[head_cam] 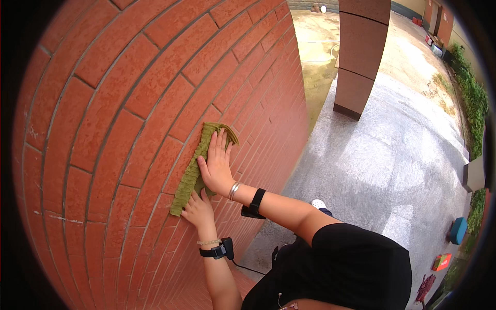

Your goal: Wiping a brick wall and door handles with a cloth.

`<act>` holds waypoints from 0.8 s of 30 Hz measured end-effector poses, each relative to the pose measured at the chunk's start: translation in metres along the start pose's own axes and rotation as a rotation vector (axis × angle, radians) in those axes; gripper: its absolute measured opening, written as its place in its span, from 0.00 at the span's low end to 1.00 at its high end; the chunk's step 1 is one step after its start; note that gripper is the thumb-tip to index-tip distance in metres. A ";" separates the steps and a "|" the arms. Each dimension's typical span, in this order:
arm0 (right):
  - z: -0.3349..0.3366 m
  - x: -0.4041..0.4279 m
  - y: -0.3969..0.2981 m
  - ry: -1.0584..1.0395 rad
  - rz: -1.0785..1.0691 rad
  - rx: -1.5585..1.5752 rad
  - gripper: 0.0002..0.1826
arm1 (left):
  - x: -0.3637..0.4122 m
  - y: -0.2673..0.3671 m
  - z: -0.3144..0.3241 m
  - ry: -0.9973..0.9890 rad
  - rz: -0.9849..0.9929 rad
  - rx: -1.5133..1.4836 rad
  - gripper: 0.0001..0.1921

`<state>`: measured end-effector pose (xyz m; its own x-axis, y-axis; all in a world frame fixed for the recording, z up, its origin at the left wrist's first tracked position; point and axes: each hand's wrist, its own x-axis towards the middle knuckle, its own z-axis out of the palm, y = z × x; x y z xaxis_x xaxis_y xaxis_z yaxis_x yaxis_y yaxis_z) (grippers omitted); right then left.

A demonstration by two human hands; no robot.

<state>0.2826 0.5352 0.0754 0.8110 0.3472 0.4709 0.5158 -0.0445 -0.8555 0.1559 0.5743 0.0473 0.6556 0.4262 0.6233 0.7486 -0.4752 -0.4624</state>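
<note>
An olive-green ribbed cloth lies spread against a wall of red brick tiles. My right hand is flat on its upper part, fingers pointing up, the palm holding it to the wall. Below, my left hand holds the cloth's lower end, with the fingers spread on it. The cloth's top corner stands out in a curved fold beyond my right fingertips. Both hands hide part of the cloth. Black straps are around both forearms, with a silver bangle on the right wrist and a beaded bracelet on the left.
A square tiled pillar rises from the grey stone floor beyond the wall's end. On the far right are a teal object, a red box and a dark red bundle. A black cable runs from the left strap.
</note>
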 end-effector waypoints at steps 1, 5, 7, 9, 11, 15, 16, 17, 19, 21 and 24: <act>-0.008 0.021 0.011 0.055 0.051 0.038 0.37 | 0.013 0.019 0.000 0.028 0.043 -0.047 0.19; -0.039 0.096 0.055 0.187 0.164 0.015 0.37 | 0.064 0.097 0.005 0.030 0.110 -0.161 0.21; -0.048 0.133 0.085 0.292 0.226 0.084 0.37 | 0.090 0.131 0.003 0.068 0.165 -0.187 0.22; -0.059 0.169 0.118 0.387 0.257 0.078 0.37 | 0.113 0.167 0.006 -0.162 0.185 -0.325 0.25; -0.074 0.201 0.148 0.430 0.322 0.108 0.36 | 0.141 0.195 -0.014 -0.047 0.290 -0.271 0.27; -0.105 0.250 0.199 0.463 0.271 0.071 0.35 | 0.177 0.246 -0.008 -0.033 0.435 -0.222 0.36; -0.112 0.260 0.207 0.458 0.274 0.073 0.35 | 0.185 0.255 -0.007 -0.038 0.433 -0.218 0.36; -0.119 0.268 0.212 0.418 0.311 0.022 0.35 | 0.193 0.263 -0.008 -0.040 0.447 -0.214 0.37; -0.127 0.279 0.220 0.390 0.349 -0.033 0.35 | 0.202 0.277 -0.012 -0.034 0.471 -0.216 0.38; -0.136 0.283 0.226 0.352 0.349 -0.145 0.34 | 0.203 0.288 -0.017 -0.055 0.426 -0.239 0.39; -0.120 0.263 0.216 0.400 0.264 0.037 0.34 | 0.189 0.278 -0.012 -0.103 0.414 -0.316 0.39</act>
<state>0.6409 0.5048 0.0401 0.9592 -0.0593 0.2765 0.2740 -0.0465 -0.9606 0.4866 0.5134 0.0441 0.9080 0.2199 0.3565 0.3694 -0.8217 -0.4340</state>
